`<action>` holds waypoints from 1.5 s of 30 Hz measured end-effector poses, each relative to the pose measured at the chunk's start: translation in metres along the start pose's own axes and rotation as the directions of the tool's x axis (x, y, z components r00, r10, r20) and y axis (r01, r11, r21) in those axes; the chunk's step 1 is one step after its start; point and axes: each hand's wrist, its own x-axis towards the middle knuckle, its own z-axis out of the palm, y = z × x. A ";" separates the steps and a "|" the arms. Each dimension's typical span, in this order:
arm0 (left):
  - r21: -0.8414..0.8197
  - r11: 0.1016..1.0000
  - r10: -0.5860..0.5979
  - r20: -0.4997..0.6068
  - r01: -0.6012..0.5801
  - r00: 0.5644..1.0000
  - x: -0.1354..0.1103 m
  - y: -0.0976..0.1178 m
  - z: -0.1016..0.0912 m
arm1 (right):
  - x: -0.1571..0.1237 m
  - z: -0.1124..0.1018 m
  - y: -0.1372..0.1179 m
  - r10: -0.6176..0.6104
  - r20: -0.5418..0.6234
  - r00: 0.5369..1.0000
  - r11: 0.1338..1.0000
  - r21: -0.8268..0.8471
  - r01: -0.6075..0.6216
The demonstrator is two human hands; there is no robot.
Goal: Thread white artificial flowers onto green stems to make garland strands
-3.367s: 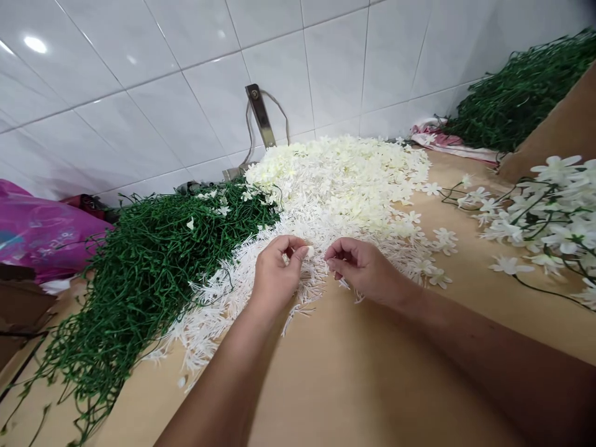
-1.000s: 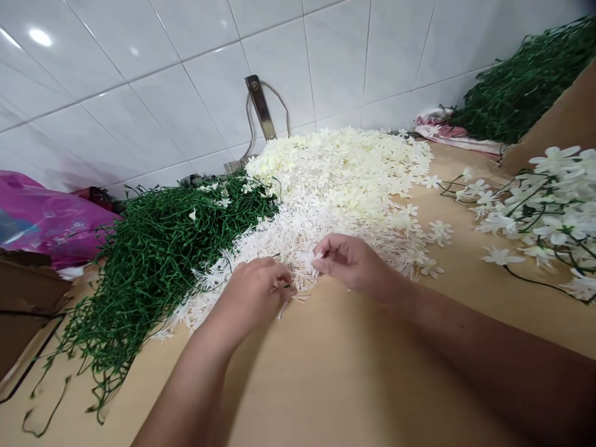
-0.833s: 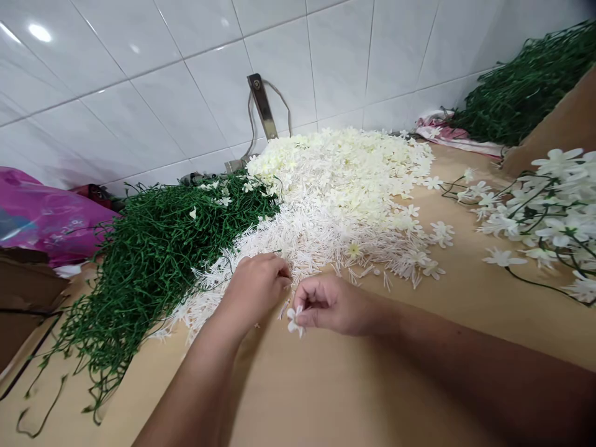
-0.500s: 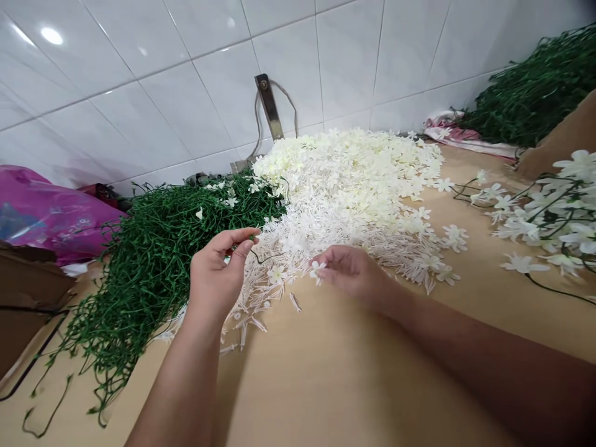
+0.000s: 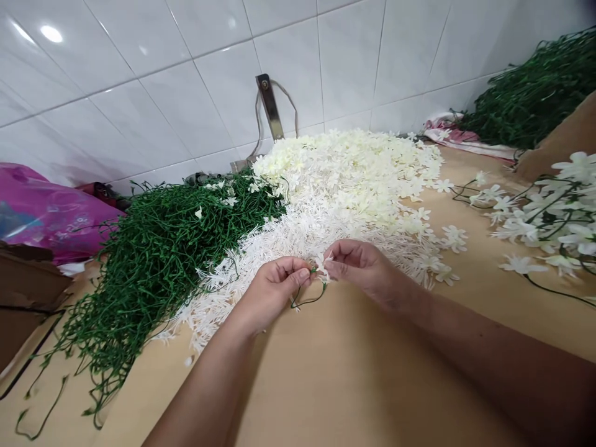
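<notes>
Left hand (image 5: 278, 284) pinches thin dark-green plastic-looking stem (image 5: 310, 302) near tip, centre of frame; rest of stem loops below fingers. Right hand (image 5: 362, 266), just right of it, pinches small white petalled flower (image 5: 321, 266), partly hidden. Stem looks light, springy; best held close to tip. Petals likely soft, thin, easily creased; best gripped near flower's middle. Heap of white thread-like pieces (image 5: 274, 245) behind hands.

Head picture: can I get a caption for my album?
Left grip on a green stem, right grip on a white flower, near piled green stems and piled pale blossoms.
</notes>
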 end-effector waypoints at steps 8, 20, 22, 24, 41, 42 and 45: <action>-0.020 1.000 -0.010 0.033 0.010 0.999 0.002 -0.005 0.000 | 0.001 -0.002 0.006 -0.024 0.002 1.000 0.996 -0.085 0.024; -0.004 1.000 -0.003 0.054 0.003 0.999 0.004 -0.011 0.002 | -0.002 0.001 0.005 -0.065 -0.047 0.997 0.960 -0.275 0.050; 0.009 1.000 0.002 0.030 -0.003 1.000 0.004 -0.011 0.003 | -0.002 0.001 0.005 -0.062 -0.039 0.997 0.951 -0.306 0.047; 0.020 1.000 0.000 0.011 0.000 1.000 0.004 -0.011 0.003 | -0.002 0.000 0.006 -0.048 -0.027 0.998 0.944 -0.327 0.037; 0.139 0.990 -0.028 0.033 0.023 0.999 0.004 -0.012 0.003 | -0.003 0.004 0.014 -0.032 0.034 0.999 0.922 -0.385 0.043; 0.141 0.990 -0.031 0.037 0.025 0.999 0.004 -0.012 0.003 | -0.003 0.004 0.016 -0.030 0.036 0.999 0.924 -0.381 0.042; 0.154 0.988 -0.026 0.040 0.019 0.999 0.004 -0.010 0.001 | -0.002 0.005 0.018 -0.035 0.041 0.999 0.943 -0.329 0.046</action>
